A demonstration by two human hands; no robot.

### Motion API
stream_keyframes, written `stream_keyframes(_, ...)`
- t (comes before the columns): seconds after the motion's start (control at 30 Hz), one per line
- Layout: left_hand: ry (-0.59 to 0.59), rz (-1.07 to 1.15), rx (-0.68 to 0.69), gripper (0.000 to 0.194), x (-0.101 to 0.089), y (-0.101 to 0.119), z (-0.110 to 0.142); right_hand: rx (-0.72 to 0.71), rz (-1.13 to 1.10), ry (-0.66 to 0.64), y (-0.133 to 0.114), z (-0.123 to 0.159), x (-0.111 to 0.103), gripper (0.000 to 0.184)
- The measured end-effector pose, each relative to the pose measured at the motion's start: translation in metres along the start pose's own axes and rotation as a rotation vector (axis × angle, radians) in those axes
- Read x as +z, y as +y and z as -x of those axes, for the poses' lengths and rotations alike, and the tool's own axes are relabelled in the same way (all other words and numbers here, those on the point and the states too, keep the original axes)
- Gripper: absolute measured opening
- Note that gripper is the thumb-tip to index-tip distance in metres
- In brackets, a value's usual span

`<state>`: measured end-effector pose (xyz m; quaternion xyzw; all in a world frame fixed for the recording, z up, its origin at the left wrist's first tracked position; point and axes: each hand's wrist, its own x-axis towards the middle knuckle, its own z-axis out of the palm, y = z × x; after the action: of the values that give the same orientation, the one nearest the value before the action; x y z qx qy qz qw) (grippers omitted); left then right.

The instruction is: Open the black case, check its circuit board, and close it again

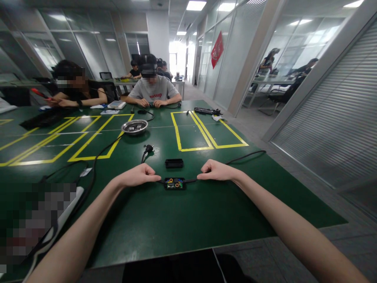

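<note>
In front of me on the green table lies an opened power adapter (pixel 174 183), its circuit board with copper coils showing in the black lower case. A black cable leaves it at each end. My left hand (pixel 143 174) is closed on the left cable, a short way from the case. On the other side my right hand (pixel 216 171) pinches the right cable (pixel 191 181). Just behind the adapter sits its black cover (pixel 174 163), hollow side up. A black mains plug (pixel 149 148) stands beyond my left hand.
A metal bowl (pixel 134 126) with small metal parts stands farther back. Yellow tape (pixel 196 149) marks rectangles on the green table (pixel 165 239). Loose cable (pixel 93 173) runs along the left. A person (pixel 153 88) sits across, another at far left; black items (pixel 206 111) lie at the far edge.
</note>
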<state>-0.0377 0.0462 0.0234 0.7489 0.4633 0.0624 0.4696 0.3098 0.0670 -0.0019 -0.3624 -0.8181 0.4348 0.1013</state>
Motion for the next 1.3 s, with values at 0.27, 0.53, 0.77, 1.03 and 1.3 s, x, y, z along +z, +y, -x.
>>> stream_keyframes(0.27, 0.022, -0.089, -0.063, 0.071, -0.003, -0.002, 0.002, -0.001, 0.093, 0.005, -0.002, 0.001, 0.001, 0.061)
stream_keyframes(0.53, 0.054, -0.114, -0.052, 0.067, 0.0, -0.005, 0.003, 0.009, 0.146, 0.024, -0.003, 0.0, 0.002, 0.059)
stream_keyframes(0.77, 0.091, -0.062, 0.023, 0.069, 0.002, -0.009, 0.002, -0.026, 0.027, 0.003, 0.0, 0.0, -0.001, 0.06)
stream_keyframes(1.03, 0.064, -0.075, -0.01, 0.066, 0.003, -0.007, 0.003, -0.019, 0.036, -0.03, -0.001, 0.001, -0.003, 0.062)
stream_keyframes(1.3, 0.168, -0.085, -0.023, 0.061, 0.007, -0.003, 0.002, -0.005, 0.202, -0.039, -0.007, 0.003, -0.001, 0.057)
